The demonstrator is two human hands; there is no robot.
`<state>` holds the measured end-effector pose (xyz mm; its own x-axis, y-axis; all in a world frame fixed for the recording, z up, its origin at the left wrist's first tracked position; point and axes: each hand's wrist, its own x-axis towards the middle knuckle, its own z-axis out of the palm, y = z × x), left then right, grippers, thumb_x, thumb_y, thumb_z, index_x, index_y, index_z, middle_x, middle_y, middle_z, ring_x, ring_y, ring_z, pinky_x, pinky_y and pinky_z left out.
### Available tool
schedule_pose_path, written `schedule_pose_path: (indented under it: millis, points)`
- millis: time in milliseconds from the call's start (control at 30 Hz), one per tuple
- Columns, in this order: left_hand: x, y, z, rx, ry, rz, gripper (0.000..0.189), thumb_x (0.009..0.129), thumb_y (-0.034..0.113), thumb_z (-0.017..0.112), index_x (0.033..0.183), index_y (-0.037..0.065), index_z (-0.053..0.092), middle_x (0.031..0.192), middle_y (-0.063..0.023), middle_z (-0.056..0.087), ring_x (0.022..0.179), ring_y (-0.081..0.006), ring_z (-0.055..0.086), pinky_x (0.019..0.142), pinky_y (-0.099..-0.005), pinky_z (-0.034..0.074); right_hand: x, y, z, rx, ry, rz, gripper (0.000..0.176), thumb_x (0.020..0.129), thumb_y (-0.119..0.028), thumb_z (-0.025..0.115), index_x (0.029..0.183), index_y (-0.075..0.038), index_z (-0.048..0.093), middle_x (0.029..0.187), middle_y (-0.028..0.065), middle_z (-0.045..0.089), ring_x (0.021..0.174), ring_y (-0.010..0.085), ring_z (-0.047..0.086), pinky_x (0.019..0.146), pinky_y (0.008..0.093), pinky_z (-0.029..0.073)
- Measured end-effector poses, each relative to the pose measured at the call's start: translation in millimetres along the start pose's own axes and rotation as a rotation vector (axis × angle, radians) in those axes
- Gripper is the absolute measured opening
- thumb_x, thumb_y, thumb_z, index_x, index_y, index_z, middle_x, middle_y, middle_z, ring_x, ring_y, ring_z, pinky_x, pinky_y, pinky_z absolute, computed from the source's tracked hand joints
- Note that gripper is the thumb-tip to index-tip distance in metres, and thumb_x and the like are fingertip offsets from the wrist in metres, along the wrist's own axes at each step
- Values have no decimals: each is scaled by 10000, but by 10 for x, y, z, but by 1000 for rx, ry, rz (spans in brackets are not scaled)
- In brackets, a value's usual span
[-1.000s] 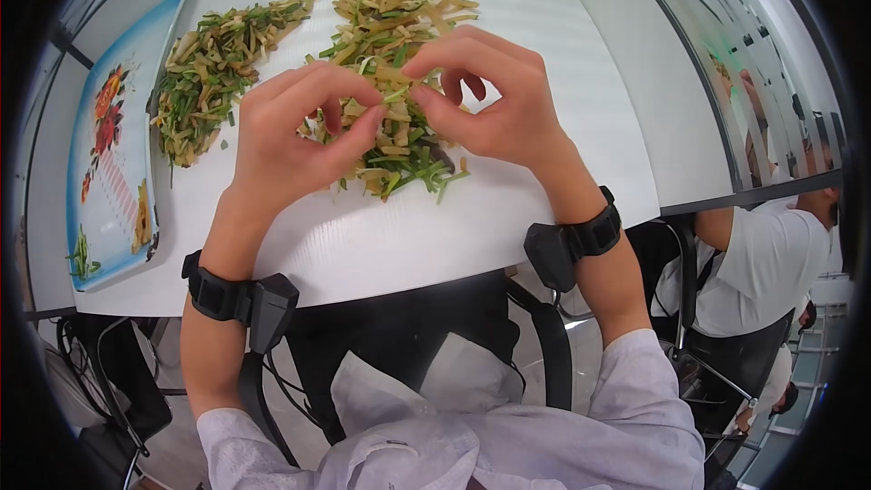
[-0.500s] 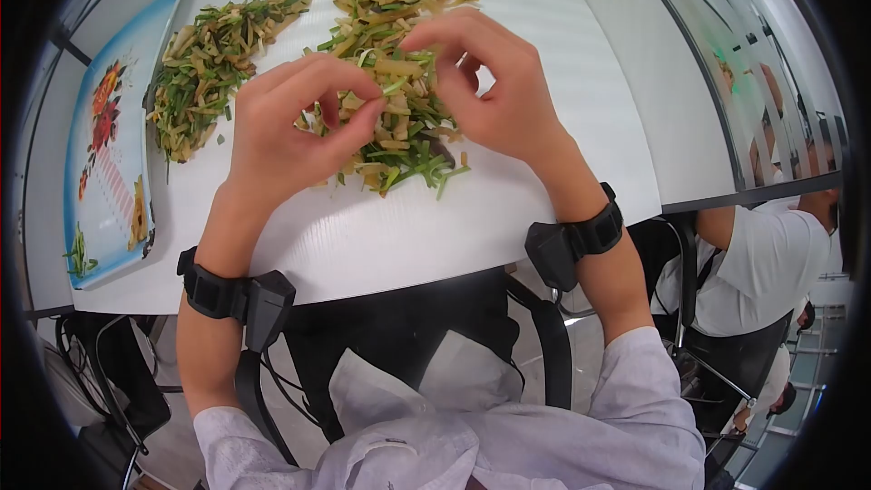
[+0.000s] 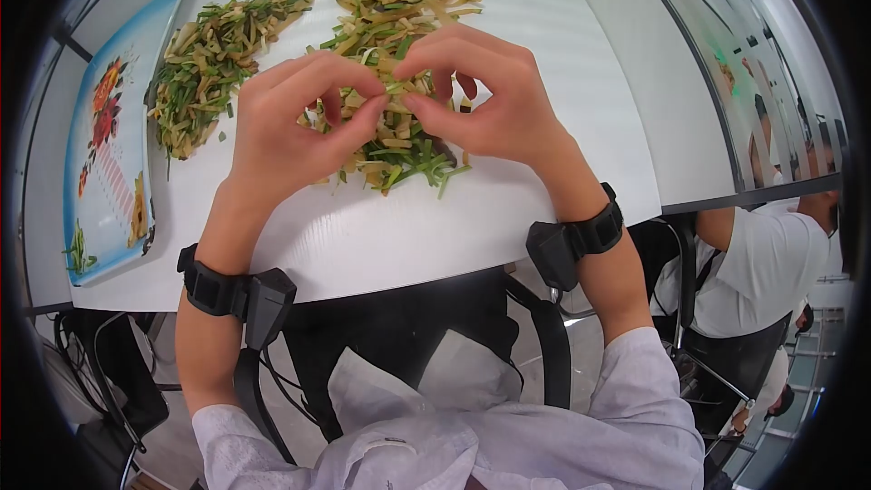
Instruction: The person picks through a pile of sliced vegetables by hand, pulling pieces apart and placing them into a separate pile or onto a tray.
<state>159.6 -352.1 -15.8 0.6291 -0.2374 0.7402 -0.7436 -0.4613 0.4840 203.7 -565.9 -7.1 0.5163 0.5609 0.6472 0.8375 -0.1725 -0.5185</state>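
My left hand (image 3: 295,118) is closed in a pinch, thumb and forefinger tips together on a slim green vegetable strip (image 3: 394,88). Just right of it, my right hand (image 3: 494,100) has its thumb and forefinger curved, their tips apart on either side of the strip's free end. Whether they touch the strip I cannot make out. Under both hands lies a heap of cut vegetables (image 3: 399,159), green lengths mixed with yellowish strips and some dark bits. A second, similar heap (image 3: 204,63) lies to the left of my left hand.
A blue-rimmed tray (image 3: 127,249) with printed flowers stands along the left side, a few green cuttings (image 3: 80,252) at its near corner. Everything rests on a white table (image 3: 399,259) with low partitions (image 3: 626,63). Another person (image 3: 753,254) sits to the right.
My right hand has moved left, its fingertips coming up to the green strip's free end. My left hand stays nearly still with its pinch on the strip.
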Motion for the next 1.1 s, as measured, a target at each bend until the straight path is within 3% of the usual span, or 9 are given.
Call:
schedule_pose_path:
  millis: [367,433,767,867,933,1100]
  points:
    - [-1,3,-6,13,11,-6,140,726,-1,751,815,77,675,781,-11,691,525,-87,559,472,-223,419,-3,5,11,0,23,-25,181,727,3,746,858,-98,674,825,-13,671,588,54,565,463,201,356]
    - [-9,-4,-3,-11,-14,-9,150,720,3,755,823,79,678,786,-6,694,520,-84,555,474,-226,419,2,-44,10,-20,43,43,133,736,-76,760,813,-104,656,746,-3,628,577,112,561,527,245,447]
    - [-11,66,-28,-59,-73,-114,145,754,-14,726,886,43,708,806,-3,697,599,-68,556,550,-217,441,5,-38,4,-53,115,22,142,728,-78,766,821,-98,660,764,-1,641,578,98,559,527,236,451]
    - [-10,60,-36,-43,-80,-128,132,759,-14,727,877,44,711,804,-3,697,601,-70,557,556,-216,438,5,-28,7,-42,117,18,141,730,-74,765,821,-98,660,759,0,640,576,98,558,522,234,447]
    - [-12,48,-41,-58,-82,-138,119,764,-11,728,868,46,712,806,-4,700,608,-71,562,560,-215,437,8,8,11,-46,111,-63,167,710,2,745,819,-90,659,765,-12,650,559,56,551,457,203,358]
    - [-15,36,-63,-89,-120,-164,103,768,-8,733,855,46,715,808,-15,705,622,-75,577,565,-216,443,4,10,18,-61,90,-74,165,717,11,740,821,-90,662,748,-15,646,556,53,554,453,202,353]
